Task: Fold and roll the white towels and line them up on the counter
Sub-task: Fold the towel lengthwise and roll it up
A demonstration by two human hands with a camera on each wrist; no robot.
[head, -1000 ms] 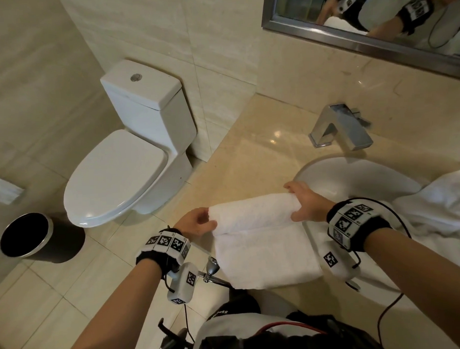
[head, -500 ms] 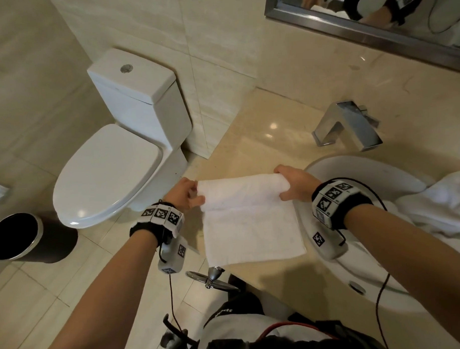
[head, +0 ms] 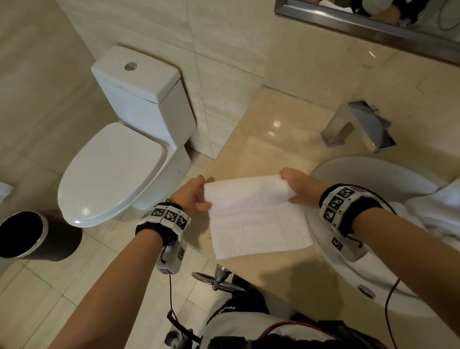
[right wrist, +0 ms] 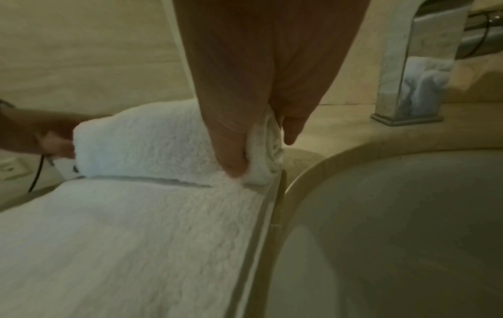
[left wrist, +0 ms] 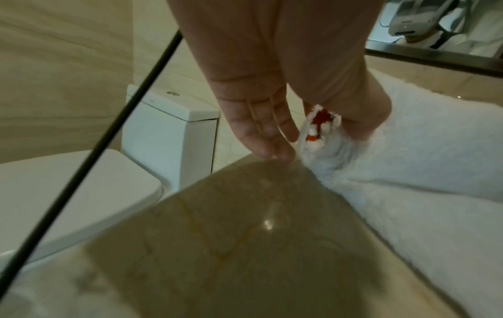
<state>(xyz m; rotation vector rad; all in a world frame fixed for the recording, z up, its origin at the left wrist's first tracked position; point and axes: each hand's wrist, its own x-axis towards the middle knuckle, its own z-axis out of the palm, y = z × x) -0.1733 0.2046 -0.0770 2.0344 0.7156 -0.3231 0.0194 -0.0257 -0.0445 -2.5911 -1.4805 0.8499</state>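
Because we roll toward ourselves, each grip, left hand (head: 191,194) and right hand (head: 298,189), pinches one end of the white terry towel (head: 253,215), its unrolled tail flat on the beige marble desk (head: 261,144).

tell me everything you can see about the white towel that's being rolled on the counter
The white towel is fluffy terry cloth, folded into a rectangle lying flat on the beige counter beside the sink. Its far end is wound into a roll; the near part lies flat. The left hand and right hand grip the roll's ends.
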